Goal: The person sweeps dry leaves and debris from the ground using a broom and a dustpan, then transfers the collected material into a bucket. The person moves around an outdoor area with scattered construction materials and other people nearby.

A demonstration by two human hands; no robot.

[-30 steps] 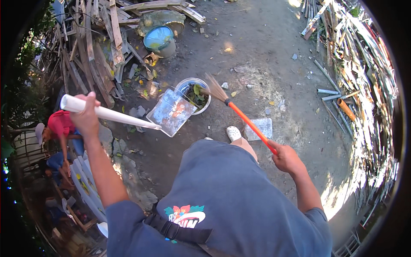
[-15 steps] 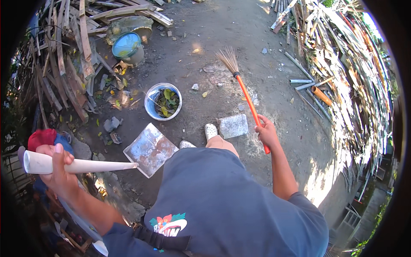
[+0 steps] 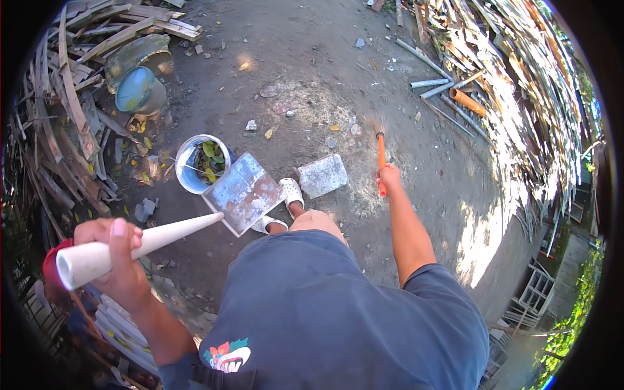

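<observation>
My left hand (image 3: 125,266) is wrapped round the thick white pipe handle of a dustpan (image 3: 250,188). Its square, stained metal pan is over the ground in front of my left foot, beside a white bucket (image 3: 188,179) with green and brown leaves inside; from above, the pan's corner overlaps the bucket's near side. Out to the right, my right hand (image 3: 389,177) grips the orange handle of a stick broom (image 3: 381,149). The broom's thin bristles point away from me and look blurred against the ground.
A grey concrete block (image 3: 323,175) lies by my right shoe (image 3: 290,192). At the far left a bluish bucket (image 3: 142,91) stands against a pile of wooden planks (image 3: 81,123). Wood strips (image 3: 520,130) and loose pipes (image 3: 432,62) lie on the right.
The dustpan has swung forward and up against the bucket in view. The broom has tipped lower, its bristles further from me. The whole view has shifted rightward.
</observation>
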